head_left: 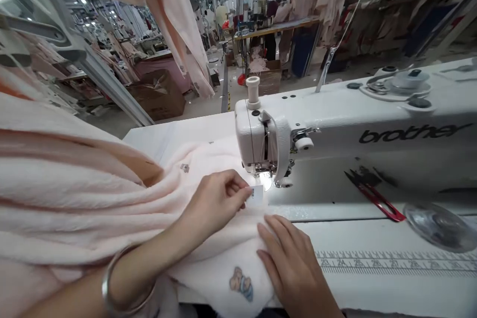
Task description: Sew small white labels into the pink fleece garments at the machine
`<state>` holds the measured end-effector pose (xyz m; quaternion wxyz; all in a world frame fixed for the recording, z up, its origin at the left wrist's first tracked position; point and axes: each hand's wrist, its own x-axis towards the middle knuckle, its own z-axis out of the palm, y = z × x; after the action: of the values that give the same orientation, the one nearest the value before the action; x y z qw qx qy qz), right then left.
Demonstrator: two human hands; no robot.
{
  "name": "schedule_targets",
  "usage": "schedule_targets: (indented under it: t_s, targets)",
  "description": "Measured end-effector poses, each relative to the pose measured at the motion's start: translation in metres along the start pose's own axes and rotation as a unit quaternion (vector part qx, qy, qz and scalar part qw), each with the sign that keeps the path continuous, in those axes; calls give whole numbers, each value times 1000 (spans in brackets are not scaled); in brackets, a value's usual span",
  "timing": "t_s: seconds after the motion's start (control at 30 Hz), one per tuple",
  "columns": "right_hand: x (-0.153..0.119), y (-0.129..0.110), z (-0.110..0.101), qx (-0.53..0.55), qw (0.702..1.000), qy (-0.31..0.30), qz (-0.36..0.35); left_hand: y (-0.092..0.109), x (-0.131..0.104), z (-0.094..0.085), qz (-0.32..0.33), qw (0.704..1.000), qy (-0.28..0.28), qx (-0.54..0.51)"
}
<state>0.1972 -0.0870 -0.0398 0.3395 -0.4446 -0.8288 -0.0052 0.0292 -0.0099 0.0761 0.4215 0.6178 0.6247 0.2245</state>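
Pale pink fleece fabric (141, 213) with small bear prints spreads over the left of the sewing table and in under the head of a white sewing machine (257, 134). My left hand (218, 196), with a bangle on its wrist, pinches a small white label (255, 195) between thumb and forefinger, just in front of the lit needle area. My right hand (290, 258) lies on the fabric's right edge, palm down with fingers stretched out. A printed bear (241, 283) shows on the cloth between my forearms. The needle tip itself cannot be made out.
Red-handled thread snips (374, 196) and a clear round plastic piece (441, 226) lie right of the needle. A printed ruler scale (391, 262) runs along the table front. Pink fabric (179, 25) hangs at upper left, near a metal post (108, 79). Cardboard boxes (158, 94) stand beyond.
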Motion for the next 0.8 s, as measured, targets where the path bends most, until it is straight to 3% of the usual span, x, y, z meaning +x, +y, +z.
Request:
schedule_targets:
  t_s: [0.1, 0.23, 0.37, 0.57, 0.8]
  targets:
    - [0, 2, 4, -5, 1000, -11, 8, -12, 21, 14, -36, 997, -40, 48]
    - [23, 3, 4, 50, 993, 47, 95, -28, 37, 24, -54, 998, -38, -13]
    - [40, 7, 8, -6, 995, 32, 98, -38, 46, 31, -65, 996, -53, -36]
    - [37, 14, 11, 13, 995, -23, 97, -39, 49, 34, -53, 997, -49, -33]
    - [34, 16, 13, 34, 996, -2, 83, -35, 50, 31, -71, 995, -61, -33]
